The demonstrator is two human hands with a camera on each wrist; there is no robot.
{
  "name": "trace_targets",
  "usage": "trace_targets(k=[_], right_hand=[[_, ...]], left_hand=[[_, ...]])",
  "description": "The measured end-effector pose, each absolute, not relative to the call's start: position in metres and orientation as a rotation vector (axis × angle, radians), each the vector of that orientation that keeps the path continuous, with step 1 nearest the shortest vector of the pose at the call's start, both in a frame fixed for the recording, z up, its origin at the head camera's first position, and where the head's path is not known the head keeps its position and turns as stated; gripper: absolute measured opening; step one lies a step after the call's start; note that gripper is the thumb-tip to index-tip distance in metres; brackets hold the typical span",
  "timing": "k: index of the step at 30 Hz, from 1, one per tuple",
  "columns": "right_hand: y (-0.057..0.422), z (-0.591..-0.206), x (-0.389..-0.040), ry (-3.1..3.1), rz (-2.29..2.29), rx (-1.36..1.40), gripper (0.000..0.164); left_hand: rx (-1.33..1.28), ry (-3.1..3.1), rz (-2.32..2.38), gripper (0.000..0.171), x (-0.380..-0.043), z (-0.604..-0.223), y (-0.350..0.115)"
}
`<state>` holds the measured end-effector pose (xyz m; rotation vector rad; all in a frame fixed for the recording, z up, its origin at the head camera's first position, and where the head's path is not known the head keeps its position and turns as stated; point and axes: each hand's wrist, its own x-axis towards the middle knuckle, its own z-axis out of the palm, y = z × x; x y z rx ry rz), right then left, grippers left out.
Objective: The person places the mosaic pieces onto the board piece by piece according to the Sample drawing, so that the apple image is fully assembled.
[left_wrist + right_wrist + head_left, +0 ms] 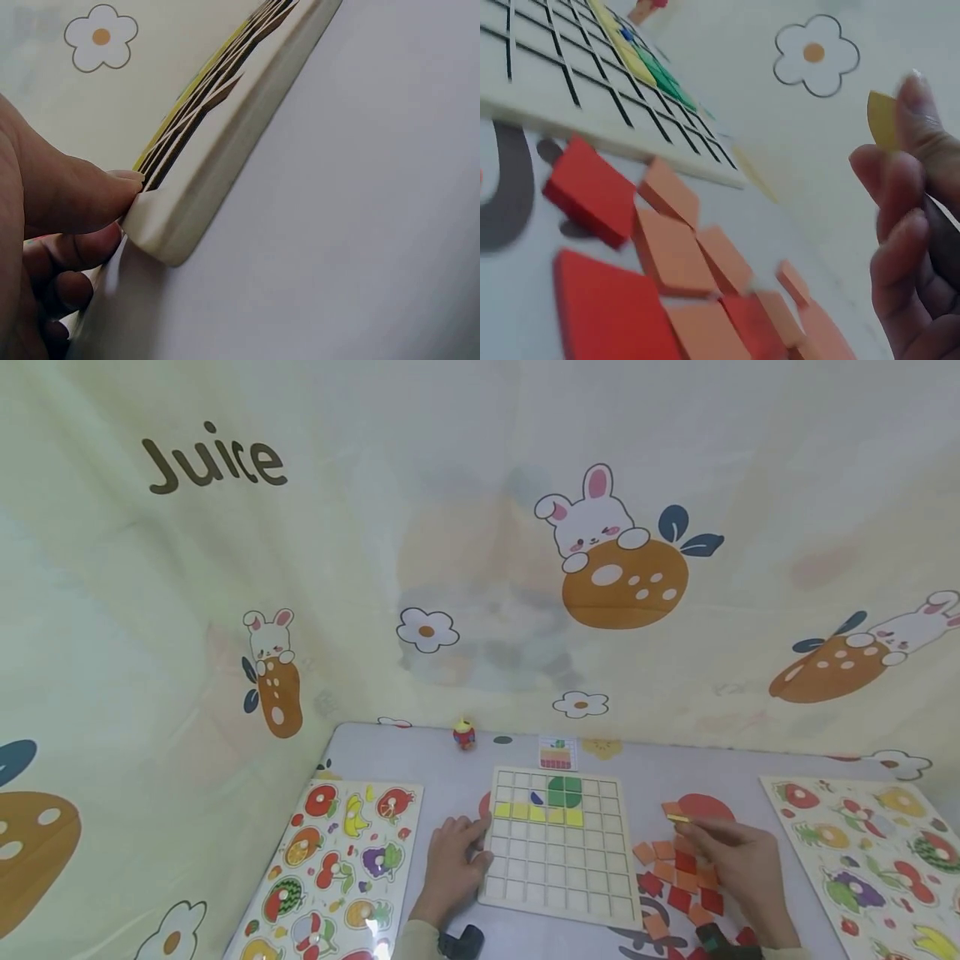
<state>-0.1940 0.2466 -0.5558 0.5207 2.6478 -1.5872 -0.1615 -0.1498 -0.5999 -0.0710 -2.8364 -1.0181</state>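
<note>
My left hand (pixel 453 864) rests at the left edge of a pale grid board (pixel 555 868), its thumb (pixel 97 191) touching the board's rim. On the board lie a row of yellow tiles (pixel 537 813), rounded green pieces (pixel 564 792) and a small blue piece (pixel 536 797). Right of the board, my right hand (pixel 742 864) pinches a small yellow tile (pixel 882 121) between thumb and finger. That hand is raised over loose orange tiles (pixel 673 251) and red tiles (pixel 592 191). The held tile's far end is hidden by the thumb.
A patterned picture card (pixel 557 753) stands behind the board, with a small toy figure (pixel 464 734) to its left. Fruit puzzle boards flank the space, one at the left (pixel 408 827) and one at the right (pixel 813 852). A printed cloth wall (pixel 487 527) rises behind.
</note>
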Motion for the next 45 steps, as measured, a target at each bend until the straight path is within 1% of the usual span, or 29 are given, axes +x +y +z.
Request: trace_targets(k=[6,13,19,22,28,34,40,45], right_hand=[[0.233,-0.561,-0.200,2.603,-1.623,0.472,0.064],[0.218,-0.563,-0.205,2.539,-1.715,0.527,0.066],[0.195,-0.566,-0.209,2.606,-1.680,0.540,0.053],[0.181,-0.568,-0.211,2.670,-1.613,0.541,0.050],[0.160,-0.568,-0.214,2.765,-1.488,0.362,0.043],[0.149,-0.574,-0.214,2.922,-1.286,0.148,0.032],[0.147,-0.573,-0.214,2.958,-1.236,0.079,0.028],[0.146,-0.570,-0.214,2.907,-1.170,0.056,0.029]], left_hand=[[-0.080,-2.824,-1.014,0.054,-0.161,-0.597,-0.149],[-0.081,-2.829,-1.022,0.054,-0.160,-0.597,-0.149],[-0.084,-2.829,-1.022,0.054,-0.160,-0.598,-0.150],[-0.092,-2.824,-1.023,0.054,-0.160,-0.598,-0.151],[-0.085,-2.833,-1.022,0.055,-0.160,-0.598,-0.150],[-0.108,-2.827,-1.036,0.055,-0.161,-0.598,-0.150],[-0.108,-2.841,-1.024,0.054,-0.161,-0.598,-0.150],[-0.115,-2.831,-1.025,0.054,-0.161,-0.598,-0.151]])
